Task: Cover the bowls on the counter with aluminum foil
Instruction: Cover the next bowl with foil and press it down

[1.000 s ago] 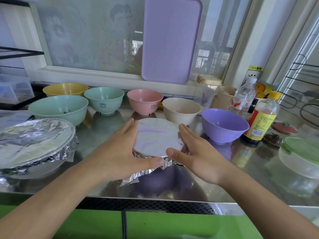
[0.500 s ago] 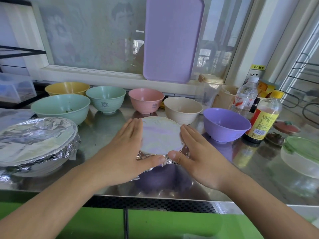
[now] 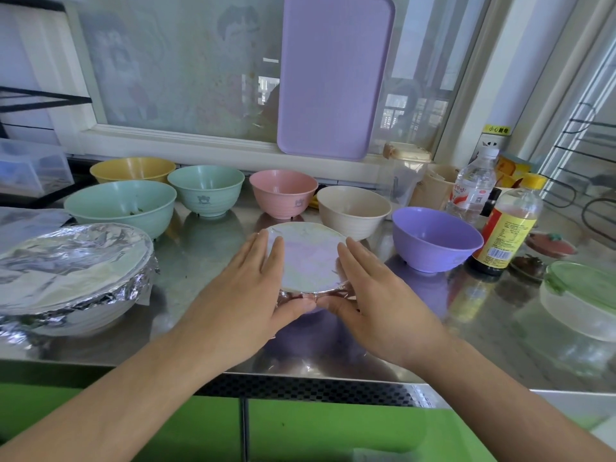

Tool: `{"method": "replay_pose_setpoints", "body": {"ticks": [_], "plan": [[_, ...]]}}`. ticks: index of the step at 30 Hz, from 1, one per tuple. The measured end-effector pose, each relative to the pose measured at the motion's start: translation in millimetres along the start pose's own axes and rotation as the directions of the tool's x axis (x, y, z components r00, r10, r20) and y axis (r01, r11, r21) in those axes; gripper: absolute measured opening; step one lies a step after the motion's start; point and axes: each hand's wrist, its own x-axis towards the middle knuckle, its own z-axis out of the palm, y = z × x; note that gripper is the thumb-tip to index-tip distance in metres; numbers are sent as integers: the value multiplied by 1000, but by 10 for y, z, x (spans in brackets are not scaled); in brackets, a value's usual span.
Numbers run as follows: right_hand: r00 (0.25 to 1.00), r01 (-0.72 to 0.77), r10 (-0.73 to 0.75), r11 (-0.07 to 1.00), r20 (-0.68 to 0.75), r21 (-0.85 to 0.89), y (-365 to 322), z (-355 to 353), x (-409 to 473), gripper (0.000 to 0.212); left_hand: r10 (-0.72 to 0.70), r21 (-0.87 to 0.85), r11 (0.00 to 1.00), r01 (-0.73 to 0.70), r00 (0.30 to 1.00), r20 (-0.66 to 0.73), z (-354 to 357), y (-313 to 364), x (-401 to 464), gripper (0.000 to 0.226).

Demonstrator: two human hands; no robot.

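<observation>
Thumbs now meet at the near rim as I press foil [image 3: 308,258] with my left hand [image 3: 248,295] and right hand [image 3: 370,291], fingers straight, sealing this bowl [image 3: 300,300].

Along the back edge of the shiny steel counter [image 3: 206,261] stand a mustard-yellow bowl [image 3: 132,169], a mint-green bowl [image 3: 206,190] with a small grey emblem, a pink bowl [image 3: 283,193] with a like emblem, and a cream bowl [image 3: 353,210]. A larger mint bowl [image 3: 120,205] sits toward the left edge; a lilac bowl [image 3: 436,240] toward the right. The foil-topped bowl [image 3: 308,258] near the front edge reflects pale pink, green and lilac, its wall perhaps purple. Crinkled silver foil [image 3: 71,265] wraps a white bowl at the left. A lavender tray [image 3: 335,75] leans behind. The bottle [image 3: 506,228] has a yellow cap and a red-and-yellow label.
</observation>
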Motion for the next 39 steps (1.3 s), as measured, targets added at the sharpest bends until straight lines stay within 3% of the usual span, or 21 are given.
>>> {"method": "replay_pose_setpoints", "body": {"ticks": [8,18,23,30,36,39], "plan": [[1000,-2,3,1000,-23,20,-21,16,-4,79,32,51,998,-32,999,-5,17,-37,-10,103],[998,-3,15,980,-59,200,20,-63,-50,69,57,-77,995,-58,998,-21,33,-221,16,108],[999,49,-42,962,-32,269,152,-114,-31,43,94,-169,981,-98,995,-29,48,-339,47,114],[997,36,-13,952,-76,303,176,-108,-1,57,69,-251,965,-78,997,-45,13,-274,14,118],[990,57,-19,962,-143,266,117,-13,0,25,4,-121,993,-13,997,-77,83,4,16,120],[989,78,-40,961,-145,264,149,-11,-2,28,7,-64,998,-13,995,-95,101,10,35,117]]}}
